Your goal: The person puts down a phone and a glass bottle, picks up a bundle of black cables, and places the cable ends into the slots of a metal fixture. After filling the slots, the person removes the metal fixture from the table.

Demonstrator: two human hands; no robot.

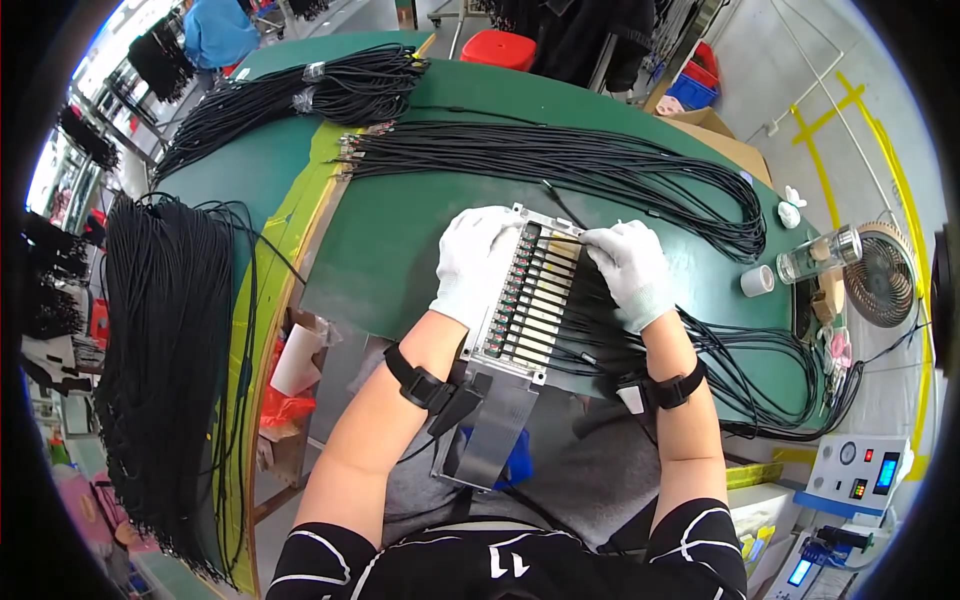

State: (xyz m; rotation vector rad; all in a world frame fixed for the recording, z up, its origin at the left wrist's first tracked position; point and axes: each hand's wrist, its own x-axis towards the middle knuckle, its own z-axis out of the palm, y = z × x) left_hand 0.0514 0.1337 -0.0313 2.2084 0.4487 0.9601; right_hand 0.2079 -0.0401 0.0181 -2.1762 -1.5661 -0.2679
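A metal slotted fixture (549, 318) lies in front of me, with a row of small cable ends seated side by side in its slots. My left hand (474, 258), in a white glove, is against the upper left side of the fixture; its fingertips are partly hidden at the slots. My right hand (629, 268), also gloved, pinches a black cable (568, 239) at the fixture's upper right corner. From the right side of the fixture, several black cables (600, 318) run under and past my right hand.
Long bundles of black cables (560, 150) lie across the green table (385, 235). More cables (165, 340) hang over the left edge. On the right are a glass bottle (820, 255), a white cup (757, 281), a small fan (882, 275) and a device with displays (856, 475).
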